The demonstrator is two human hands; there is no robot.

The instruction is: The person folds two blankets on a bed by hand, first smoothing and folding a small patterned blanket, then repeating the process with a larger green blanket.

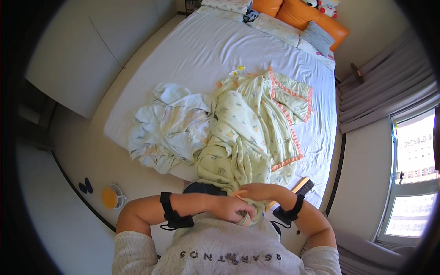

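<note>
A pale green quilt (240, 134) with a small fruit-and-plant print and orange trim lies bunched over the near half of the bed. Its near end is gathered up against my body. My left hand (235, 209) grips a bunched part of it close to my shirt. Just above and to the right, my right hand (257, 191) has its fingers bent over the quilt's orange edging, and its fingertips are partly hidden. To the left of the quilt, touching it, a crumpled pale blue blanket (172, 123) with a faded patterned patch hangs slightly over the bed's edge.
A wooden-backed bed brush (304, 186) lies at the bed's near right corner. Pillows (275, 29) and an orange headboard (302, 17) stand at the far end of the bed (192, 51). Left on the floor are a yellow-topped stool (110, 197) and dark slippers (86, 185). Grey curtains (388, 79) hang right.
</note>
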